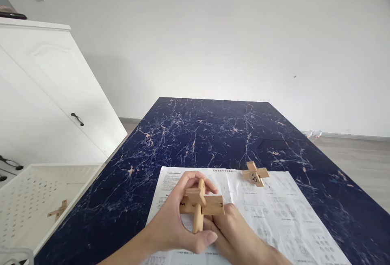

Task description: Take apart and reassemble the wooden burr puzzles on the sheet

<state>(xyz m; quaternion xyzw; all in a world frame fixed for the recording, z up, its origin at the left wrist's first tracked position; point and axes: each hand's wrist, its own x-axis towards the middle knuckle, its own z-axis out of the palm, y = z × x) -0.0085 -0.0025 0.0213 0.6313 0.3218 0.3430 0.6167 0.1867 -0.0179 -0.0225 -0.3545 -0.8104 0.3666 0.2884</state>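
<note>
Both bare hands meet around a wooden puzzle (199,204), raised just above a big printed sheet near the close edge of the worktop. The puzzle is pale, smooth, straight-grained wood, its pieces crossing each other: a flat, square-edged bar runs from nine to three o'clock, a rounded rod points to six, and a stubby block stands in front of the crossing. Black pen strokes mark the bar at both ends.

The left hand (175,216) comes in from seven o'clock and grips it in a C shape, fingers arched over the far side, the thumb stretched along the near side below the rod. The right hand (230,224), from five o'clock, is bent inward at the wrist, its knuckles up against the bar's right end; its fingers are mostly hidden beneath, so I can't tell how firmly they close.

Beneath them the paper (274,224) is thin, white and creased, covered in small diagrams. At two o'clock from the hands, a second wooden cross (254,174) sits over the sheet's far edge, a looping black mark on its face. The worktop (207,135) is glossy dark blue, veined white and tan like marble. Out at nine o'clock, a perforated white basket (27,190) holds another crossed wooden piece (58,210).
</note>
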